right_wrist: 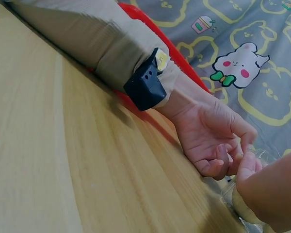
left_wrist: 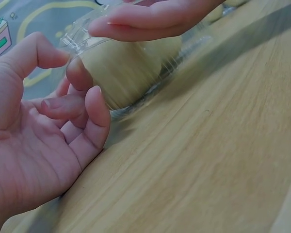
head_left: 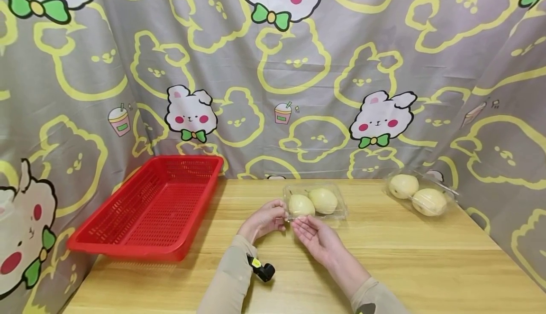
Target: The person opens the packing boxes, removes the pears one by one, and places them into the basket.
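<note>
A clear plastic clamshell box (head_left: 343, 211) lies mid-table with two pale yellow pears, one pear (head_left: 302, 206) in front on the left and another pear (head_left: 323, 201) behind it. At the box's front left corner, my left hand (head_left: 266, 219) pinches the plastic edge between thumb and forefinger, its other fingers curled loosely. My right hand (head_left: 317, 240) touches the front edge of the same box with its fingers fairly straight. In the left wrist view those right fingers (left_wrist: 155, 22) lie across the box's upper edge, covering part of it. Whether the lid is fastened is unclear.
A red perforated plastic basket (head_left: 183, 238) stands on the left of the wooden table (head_left: 384, 276). Near the back right edge lies another clear box (head_left: 452, 195) with two pears (head_left: 429, 202). A patterned curtain (head_left: 307, 77) closes off the back and sides.
</note>
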The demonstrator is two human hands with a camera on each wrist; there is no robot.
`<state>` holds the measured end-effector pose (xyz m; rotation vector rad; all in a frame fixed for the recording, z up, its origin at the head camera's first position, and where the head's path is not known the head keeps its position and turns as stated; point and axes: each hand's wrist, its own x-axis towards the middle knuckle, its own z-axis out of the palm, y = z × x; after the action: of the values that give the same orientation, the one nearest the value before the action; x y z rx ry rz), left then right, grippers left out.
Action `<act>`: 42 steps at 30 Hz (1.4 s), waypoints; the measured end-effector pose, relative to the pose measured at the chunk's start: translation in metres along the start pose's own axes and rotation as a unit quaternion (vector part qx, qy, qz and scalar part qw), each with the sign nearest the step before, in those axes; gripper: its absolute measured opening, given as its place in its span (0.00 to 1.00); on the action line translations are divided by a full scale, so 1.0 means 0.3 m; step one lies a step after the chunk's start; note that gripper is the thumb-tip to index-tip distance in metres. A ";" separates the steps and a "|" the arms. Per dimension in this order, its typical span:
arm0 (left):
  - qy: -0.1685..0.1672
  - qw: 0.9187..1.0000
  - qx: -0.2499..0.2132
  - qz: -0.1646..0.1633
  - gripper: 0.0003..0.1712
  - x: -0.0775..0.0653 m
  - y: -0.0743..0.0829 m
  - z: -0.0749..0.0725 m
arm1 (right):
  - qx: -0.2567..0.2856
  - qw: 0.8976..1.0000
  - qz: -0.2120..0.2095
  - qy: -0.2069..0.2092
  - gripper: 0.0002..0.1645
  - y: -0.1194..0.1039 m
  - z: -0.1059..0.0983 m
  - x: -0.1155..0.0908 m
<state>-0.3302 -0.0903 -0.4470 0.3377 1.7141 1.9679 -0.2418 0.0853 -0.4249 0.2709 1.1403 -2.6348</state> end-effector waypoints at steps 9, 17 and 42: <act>-0.010 1.000 -0.007 0.002 0.09 0.000 -0.010 -0.011 | -0.053 0.998 0.010 -0.035 0.27 -0.002 -0.013 0.003; -0.006 1.000 -0.003 -0.002 0.08 -0.005 -0.006 -0.009 | -0.080 0.991 0.044 -0.097 0.29 -0.037 -0.030 0.013; -0.016 1.000 0.004 0.006 0.07 0.018 -0.030 0.028 | -0.123 0.986 0.038 -0.108 0.32 0.021 0.015 0.012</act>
<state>-0.3286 -0.0795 -0.4550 0.3827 1.7044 1.9537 -0.2435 0.0772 -0.4273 -0.0211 1.3338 -2.3574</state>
